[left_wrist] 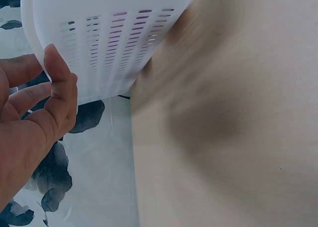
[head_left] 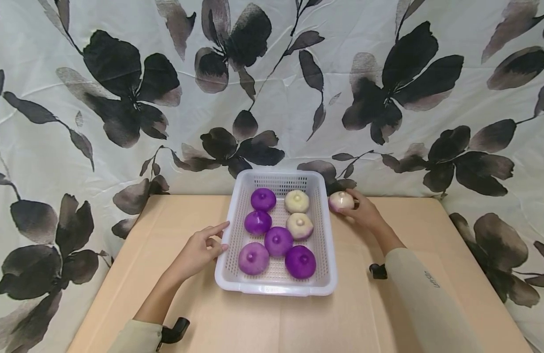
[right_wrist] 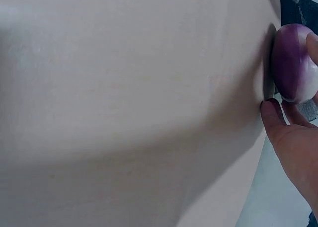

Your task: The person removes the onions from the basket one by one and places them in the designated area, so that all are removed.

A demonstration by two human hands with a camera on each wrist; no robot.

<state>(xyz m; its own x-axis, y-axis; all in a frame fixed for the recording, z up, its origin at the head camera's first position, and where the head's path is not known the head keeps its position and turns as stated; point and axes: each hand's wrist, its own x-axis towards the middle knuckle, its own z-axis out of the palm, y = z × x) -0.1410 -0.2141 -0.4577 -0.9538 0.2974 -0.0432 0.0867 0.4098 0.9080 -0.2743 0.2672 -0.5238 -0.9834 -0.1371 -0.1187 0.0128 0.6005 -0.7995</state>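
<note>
White-and-purple round onion clasped beside basket

Nearest, the bare left hand pinches the left rim of the white perforated plastic basket. Inside lie five round purple onions and two cream-white onions. Farther off, by the beige table's far edge, right-hand fingers curl round the onion.

Dark-flowered white cloth, tan table
</note>
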